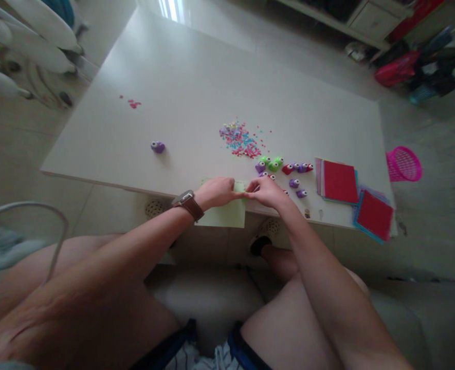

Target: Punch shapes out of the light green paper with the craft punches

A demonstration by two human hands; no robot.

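A sheet of pale green paper (pixel 227 216) lies at the table's front edge and hangs partly over it. My left hand (pixel 218 191), below a wrist with a brown-strapped watch (pixel 188 202), is closed, with thumb and fingers pinching the sheet's right side. Meeting it there, my right hand (pixel 268 192) is closed in a pinch on the same paper. Its fingers hide the exact grip. Small purple, green and red pieces with googly eyes, among them a green one (pixel 275 164), sit just beyond my right hand.
A pile of coloured confetti (pixel 242 141) lies mid-table. One purple eyed piece (pixel 158 147) and some red bits (pixel 133 104) are farther left. Two stacks of coloured square sheets, one nearer (pixel 374 215) and one behind (pixel 341 181), lie right. A pink basket (pixel 404 164) stands beyond.
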